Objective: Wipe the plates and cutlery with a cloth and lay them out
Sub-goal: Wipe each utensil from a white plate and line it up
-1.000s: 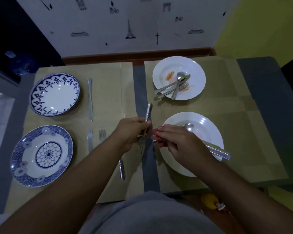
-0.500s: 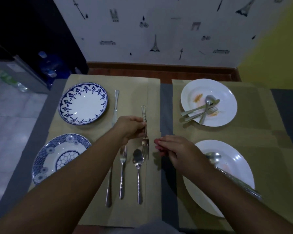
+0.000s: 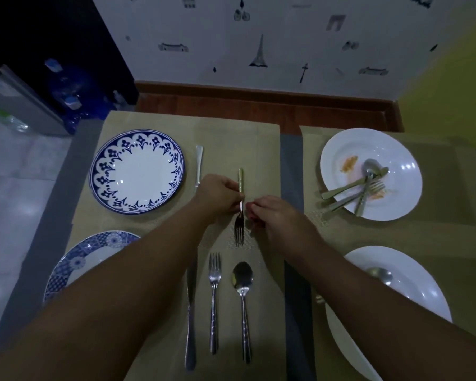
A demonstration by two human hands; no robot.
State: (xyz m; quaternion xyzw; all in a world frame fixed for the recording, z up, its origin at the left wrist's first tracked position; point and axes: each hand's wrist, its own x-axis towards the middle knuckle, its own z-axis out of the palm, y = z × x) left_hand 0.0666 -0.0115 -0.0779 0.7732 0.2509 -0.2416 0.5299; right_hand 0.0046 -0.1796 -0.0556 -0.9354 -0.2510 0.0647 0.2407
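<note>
Steel fork (image 3: 239,218) pinched by left hand (image 3: 217,198), right hand (image 3: 272,215) curled beside.

Both forearms were stretched forward, hands nearly meeting. The left hand (image 3: 217,198) pinched a fork (image 3: 239,229) by its handle. The right hand (image 3: 272,215) sat just beside it, fingers (image 3: 252,213) curled inward.
</note>
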